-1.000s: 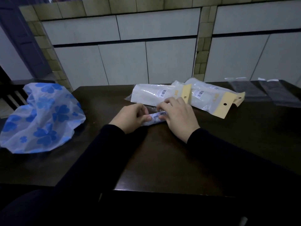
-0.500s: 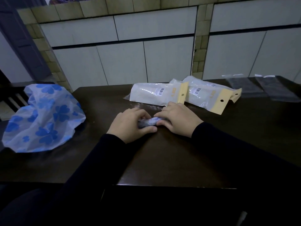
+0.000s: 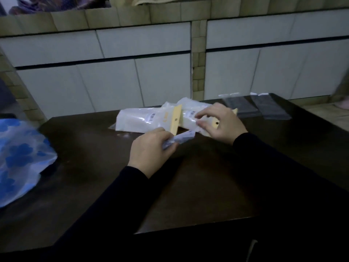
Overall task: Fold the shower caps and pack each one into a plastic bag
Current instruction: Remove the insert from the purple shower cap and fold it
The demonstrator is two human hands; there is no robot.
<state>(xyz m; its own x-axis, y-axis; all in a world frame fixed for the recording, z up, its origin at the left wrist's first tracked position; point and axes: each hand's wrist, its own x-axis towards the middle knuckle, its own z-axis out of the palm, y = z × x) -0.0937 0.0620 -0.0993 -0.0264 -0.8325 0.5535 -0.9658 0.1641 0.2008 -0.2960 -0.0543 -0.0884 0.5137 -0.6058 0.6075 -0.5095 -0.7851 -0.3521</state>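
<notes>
Here the left hand (image 3: 151,148) grips the folded cap (image 3: 179,139); the right hand (image 3: 217,122), fingers loosely spread, touches a bag (image 3: 190,121) just beyond; best keep the fold tight.

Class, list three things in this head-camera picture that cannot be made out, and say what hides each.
1. Folded blue-and-white shower cap: its near end is hidden inside the left hand.
2. Barcode labels on the white packed bags: too small and blurred to read.
3. Blue flowered shower cap: cut off by the left edge.

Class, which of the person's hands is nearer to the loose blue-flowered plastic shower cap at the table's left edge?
Left. The left hand, gripping a rolled cap, is nearer the loose blue-flowered plastic shower cap; the right hand is farther away, over the white packets.
</notes>
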